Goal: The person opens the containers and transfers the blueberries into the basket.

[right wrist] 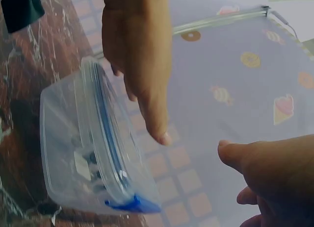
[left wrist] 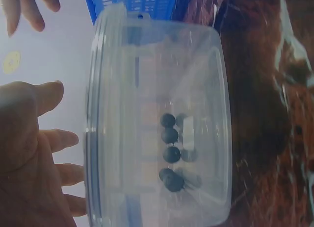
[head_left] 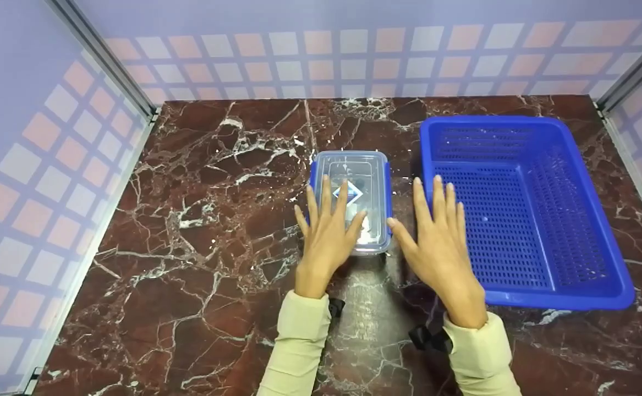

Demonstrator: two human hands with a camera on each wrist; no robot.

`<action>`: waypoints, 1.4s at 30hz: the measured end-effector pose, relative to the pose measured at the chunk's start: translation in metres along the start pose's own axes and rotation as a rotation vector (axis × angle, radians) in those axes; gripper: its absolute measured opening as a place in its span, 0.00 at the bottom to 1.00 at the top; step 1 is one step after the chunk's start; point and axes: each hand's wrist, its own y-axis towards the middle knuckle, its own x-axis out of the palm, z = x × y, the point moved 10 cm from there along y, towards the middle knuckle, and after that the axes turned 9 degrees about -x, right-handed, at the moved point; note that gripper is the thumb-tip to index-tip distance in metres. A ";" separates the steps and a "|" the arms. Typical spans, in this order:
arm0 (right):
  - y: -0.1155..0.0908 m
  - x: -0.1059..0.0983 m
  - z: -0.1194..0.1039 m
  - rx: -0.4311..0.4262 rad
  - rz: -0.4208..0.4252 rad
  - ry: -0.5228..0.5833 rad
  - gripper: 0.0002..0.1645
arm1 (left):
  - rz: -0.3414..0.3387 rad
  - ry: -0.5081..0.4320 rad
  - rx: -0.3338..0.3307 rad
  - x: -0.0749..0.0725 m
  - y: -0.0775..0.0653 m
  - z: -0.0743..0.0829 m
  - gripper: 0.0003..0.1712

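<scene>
A clear lidded food container with blue side latches stands upright on the table. Several small dark balls lie inside it, seen through the wall in the left wrist view. Over the lid spreads my left hand, its fingers straight. Both wrist views show that hand above the lid; whether any fingertip touches it I cannot tell. My right hand hovers to the right of the container, its fingers extended, holding nothing. Its thumb is near the right latch, and its fingertips overlap the blue basket's left rim in the head view.
A blue perforated plastic basket sits to the right of the container. The table has a dark red, white-veined marbled top. Purple panels with a check pattern enclose the back and both sides.
</scene>
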 end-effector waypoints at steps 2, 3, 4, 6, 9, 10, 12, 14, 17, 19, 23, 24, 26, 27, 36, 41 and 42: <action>0.002 0.002 -0.004 -0.010 0.000 0.008 0.47 | -0.006 -0.008 -0.011 0.000 0.002 -0.004 0.39; 0.002 0.004 -0.006 -0.012 -0.003 0.011 0.47 | -0.008 -0.013 -0.014 0.000 0.002 -0.005 0.39; 0.003 0.006 -0.008 -0.013 -0.009 0.017 0.48 | -0.009 -0.020 -0.015 0.000 0.003 -0.007 0.39; 0.005 0.010 -0.011 -0.014 -0.018 0.022 0.48 | -0.012 -0.026 -0.019 0.000 0.004 -0.010 0.39; 0.008 0.015 -0.015 -0.021 -0.026 0.024 0.47 | -0.007 -0.043 -0.025 -0.001 0.006 -0.014 0.39; 0.009 0.017 -0.016 -0.025 -0.028 0.025 0.47 | -0.008 -0.047 -0.031 0.000 0.007 -0.015 0.39; 0.011 0.022 -0.018 -0.028 -0.034 0.032 0.47 | -0.012 -0.059 -0.045 0.001 0.009 -0.019 0.40; 0.013 0.028 -0.019 -0.030 -0.041 0.043 0.47 | -0.022 -0.075 -0.061 0.003 0.011 -0.023 0.42; 0.015 0.038 -0.018 -0.021 -0.061 0.052 0.47 | -0.040 -0.105 -0.073 0.007 0.012 -0.028 0.44; 0.017 0.045 -0.017 -0.015 -0.075 0.050 0.47 | -0.045 -0.134 -0.068 0.009 0.012 -0.029 0.45; 0.019 0.057 -0.013 0.004 -0.105 0.057 0.47 | -0.021 -0.184 -0.049 0.008 0.013 -0.029 0.43; 0.020 0.060 -0.012 0.011 -0.109 0.062 0.47 | -0.012 -0.192 -0.051 0.007 0.013 -0.030 0.42; 0.022 0.064 -0.010 0.026 -0.116 0.074 0.48 | 0.005 -0.215 -0.060 0.005 0.014 -0.032 0.41; 0.023 0.066 -0.009 0.036 -0.122 0.080 0.48 | 0.012 -0.230 -0.070 0.004 0.015 -0.033 0.40; 0.035 0.072 0.001 0.063 0.044 0.131 0.41 | 0.085 -0.313 -0.186 -0.003 0.023 -0.059 0.32; 0.039 0.070 0.010 0.101 0.199 0.179 0.32 | 0.121 -0.344 -0.236 -0.006 0.026 -0.074 0.28; 0.039 0.070 0.012 0.116 0.221 0.192 0.31 | 0.125 -0.355 -0.249 -0.007 0.026 -0.078 0.27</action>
